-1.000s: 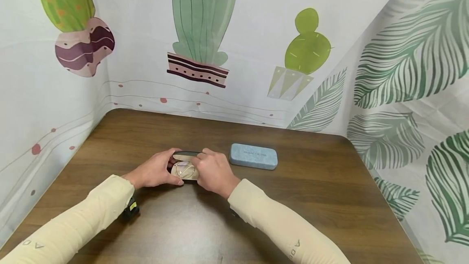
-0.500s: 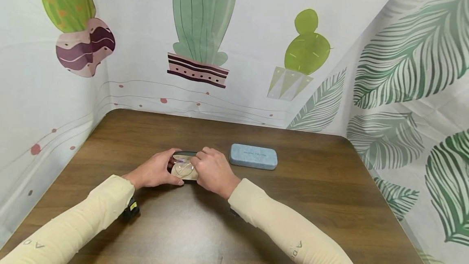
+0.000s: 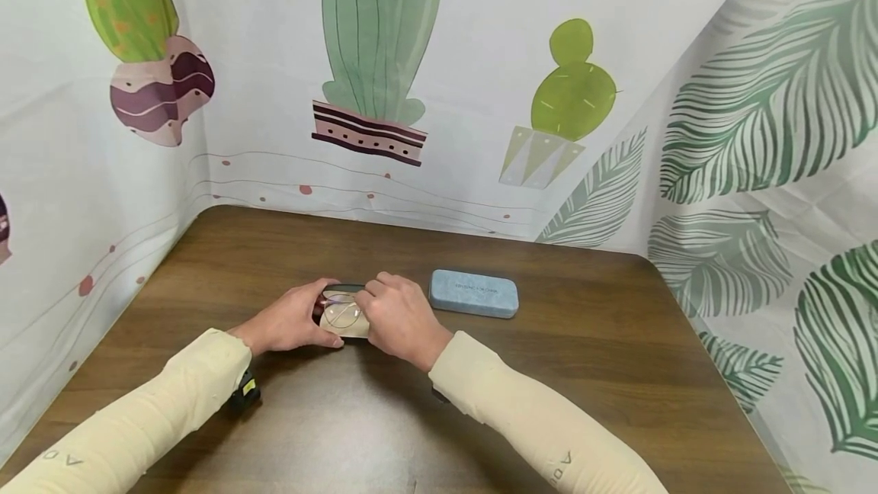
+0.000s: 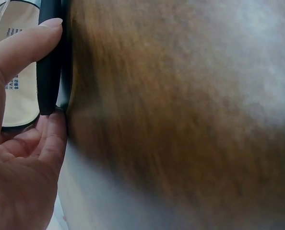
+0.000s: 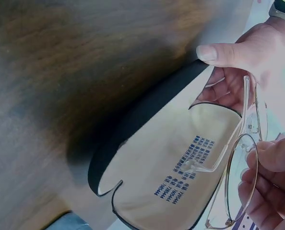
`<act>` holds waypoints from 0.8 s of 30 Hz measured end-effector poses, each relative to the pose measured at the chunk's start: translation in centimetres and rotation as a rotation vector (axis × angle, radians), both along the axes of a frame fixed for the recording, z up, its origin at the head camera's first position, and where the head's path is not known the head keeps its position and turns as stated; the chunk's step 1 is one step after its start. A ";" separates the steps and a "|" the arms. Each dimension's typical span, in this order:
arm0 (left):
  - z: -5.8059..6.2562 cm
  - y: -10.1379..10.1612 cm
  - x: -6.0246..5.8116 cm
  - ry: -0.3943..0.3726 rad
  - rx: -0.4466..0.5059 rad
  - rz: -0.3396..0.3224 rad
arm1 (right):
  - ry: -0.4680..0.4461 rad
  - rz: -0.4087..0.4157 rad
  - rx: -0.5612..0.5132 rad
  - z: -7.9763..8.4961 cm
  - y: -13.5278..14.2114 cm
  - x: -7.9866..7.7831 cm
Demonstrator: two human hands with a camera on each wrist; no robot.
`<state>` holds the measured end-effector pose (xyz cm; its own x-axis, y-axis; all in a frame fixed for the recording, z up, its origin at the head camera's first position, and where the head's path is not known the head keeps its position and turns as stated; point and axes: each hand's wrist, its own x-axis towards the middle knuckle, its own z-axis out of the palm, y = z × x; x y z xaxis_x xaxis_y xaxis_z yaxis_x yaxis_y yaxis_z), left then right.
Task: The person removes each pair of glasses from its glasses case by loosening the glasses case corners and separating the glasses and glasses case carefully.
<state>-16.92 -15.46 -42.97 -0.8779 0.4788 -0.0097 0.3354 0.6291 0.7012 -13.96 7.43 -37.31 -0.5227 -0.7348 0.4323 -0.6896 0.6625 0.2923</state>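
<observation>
In the head view, my left hand point(image 3: 298, 317) holds an opened glasses case point(image 3: 355, 329) at its left end. The case has a black shell and a cream lining with blue print. The left wrist view has the left thumb point(image 4: 29, 45) on the black edge point(image 4: 48, 76) and the other fingers beneath. With its thumb and fingers, my right hand point(image 5: 272, 187) pinches a pair of thin metal-framed glasses point(image 5: 239, 165). The glasses stand over the case lining point(image 5: 142, 191) in the right wrist view, with one clear temple arm point(image 5: 219, 158) reaching across it. Part of the frame is behind the right hand.
A light blue hard case point(image 3: 474, 293), closed, lies on the wooden table point(image 3: 576, 387) to the right of my hands. Behind the table hangs a white cloth point(image 3: 473, 36) printed with cacti and leaves.
My right hand has shifted slightly left and up, and the glasses have moved with it over the case. The left hand keeps the case in place.
</observation>
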 end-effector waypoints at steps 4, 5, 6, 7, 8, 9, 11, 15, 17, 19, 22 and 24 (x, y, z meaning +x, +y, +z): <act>0.0 0.0 0.0 -0.006 -0.006 0.001 | 0.009 0.010 0.000 0.3 0.1 0.0; 0.1 0.0 0.0 -0.009 -0.006 0.000 | 0.010 0.013 0.000 0.4 0.1 0.0; 0.1 0.0 0.0 -0.011 -0.003 -0.002 | 0.011 0.015 -0.001 0.5 0.1 0.0; 0.1 0.0 0.0 -0.013 -0.001 -0.003 | 0.011 0.017 -0.002 0.6 0.1 0.0; 0.1 0.0 0.0 -0.016 0.002 -0.005 | 0.011 0.018 -0.002 0.7 0.2 0.0; 0.1 0.0 0.0 -0.019 0.005 -0.006 | 0.009 0.020 -0.002 0.8 0.2 0.0; 0.1 0.0 0.0 -0.021 0.012 -0.009 | 0.004 0.021 -0.007 1.0 0.2 0.0; 0.0 0.0 -0.1 -0.020 0.015 -0.012 | -0.002 0.021 -0.015 1.4 0.4 -0.1; 0.0 0.0 -0.1 -0.019 0.017 -0.015 | 0.001 0.020 -0.020 1.5 0.5 -0.2; -0.1 0.0 -0.1 -0.020 0.017 -0.010 | 0.006 0.021 -0.024 1.6 0.5 -0.3; -0.1 0.0 -0.1 -0.019 0.020 -0.010 | 0.019 0.028 -0.032 1.8 0.6 -0.4; -0.2 0.0 -0.1 -0.019 0.022 -0.008 | 0.026 0.033 -0.037 2.0 0.7 -0.3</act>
<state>-17.05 -15.49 -43.13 -0.8737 0.4863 -0.0154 0.3273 0.6109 0.7209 -14.30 8.09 -35.35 -0.4868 -0.7345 0.4727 -0.7034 0.6505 0.2864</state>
